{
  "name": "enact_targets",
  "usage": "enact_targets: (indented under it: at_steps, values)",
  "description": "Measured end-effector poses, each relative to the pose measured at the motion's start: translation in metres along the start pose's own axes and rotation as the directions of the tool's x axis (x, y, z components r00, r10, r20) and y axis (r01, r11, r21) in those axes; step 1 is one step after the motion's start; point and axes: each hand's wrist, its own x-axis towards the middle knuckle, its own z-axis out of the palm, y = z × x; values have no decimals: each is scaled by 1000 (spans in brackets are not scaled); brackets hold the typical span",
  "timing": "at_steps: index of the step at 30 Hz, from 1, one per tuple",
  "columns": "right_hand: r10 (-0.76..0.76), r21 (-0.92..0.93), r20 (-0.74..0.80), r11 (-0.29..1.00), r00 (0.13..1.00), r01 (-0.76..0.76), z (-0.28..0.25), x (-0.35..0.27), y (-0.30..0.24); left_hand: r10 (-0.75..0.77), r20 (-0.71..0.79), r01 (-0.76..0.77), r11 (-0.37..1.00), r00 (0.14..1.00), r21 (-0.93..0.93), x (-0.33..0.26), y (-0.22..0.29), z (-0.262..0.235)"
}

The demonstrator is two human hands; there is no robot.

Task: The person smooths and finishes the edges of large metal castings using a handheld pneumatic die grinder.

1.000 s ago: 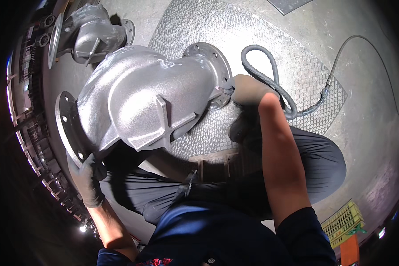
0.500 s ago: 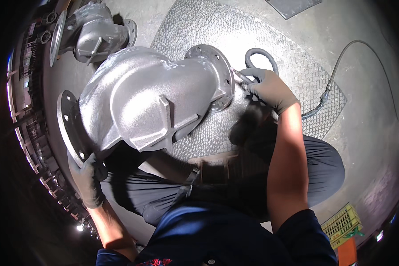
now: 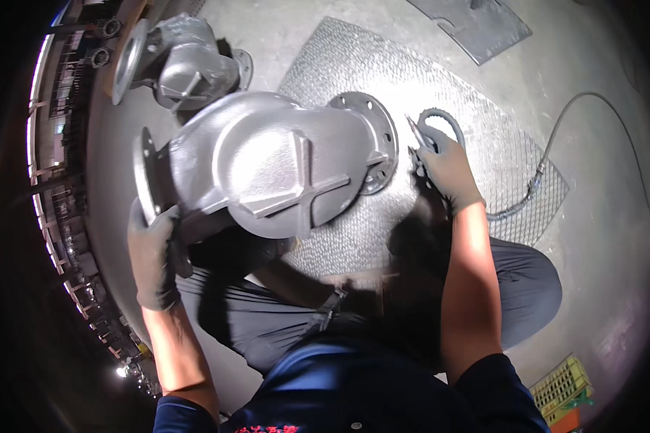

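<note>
A big grey cast-metal valve body [image 3: 267, 162] lies in front of my crossed legs, its cross-shaped ribs facing up toward me. My left hand [image 3: 155, 249], in a grey glove, is wrapped round the lower edge of its left flange [image 3: 146, 173], thumb on the near side. To the right of the other, drilled flange [image 3: 383, 141], my gloved right hand [image 3: 446, 167] grips a slim pen-shaped air tool [image 3: 417, 134]. The tool's tip points up and away, apart from the casting. A dark hose [image 3: 444, 117] loops beside that hand.
Beneath lies a tread-patterned metal plate [image 3: 339, 68] on the concrete floor. A second similar casting [image 3: 195, 72] stands at the far left. A thin air line [image 3: 556, 130] curves at right. A flat dark plate [image 3: 484, 32] is at the back, a yellow crate [image 3: 562, 390] at lower right.
The casting has rolled under my left hand, so its ribs now face more upward. My right hand has drawn the air tool away from the right flange, and its tip has swung upward.
</note>
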Motion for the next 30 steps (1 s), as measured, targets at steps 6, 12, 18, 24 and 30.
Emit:
enact_targets:
  at_steps: [6, 12, 18, 24, 30]
  values:
    - [-40, 25, -17, 999, 999, 41, 11, -8, -11, 159, 106, -157, 987, 982, -26, 15, 9, 3]
    - [-75, 52, -40, 996, 996, 77, 21, -26, -40, 311, 166, -341, 918, 936, 201, -5, -4, 9]
    - [-145, 177, -49, 972, 988, 152, 39, -54, -74, 519, 90, -524, 816, 850, 245, -13, -38, 19]
    - [-331, 96, -80, 936, 940, 338, 55, -73, -76, 494, 25, -483, 836, 869, 262, -21, -40, 21]
    - [-273, 264, 135, 936, 952, 231, 74, -102, -116, 221, 49, -226, 948, 974, 223, -2, -13, 16]
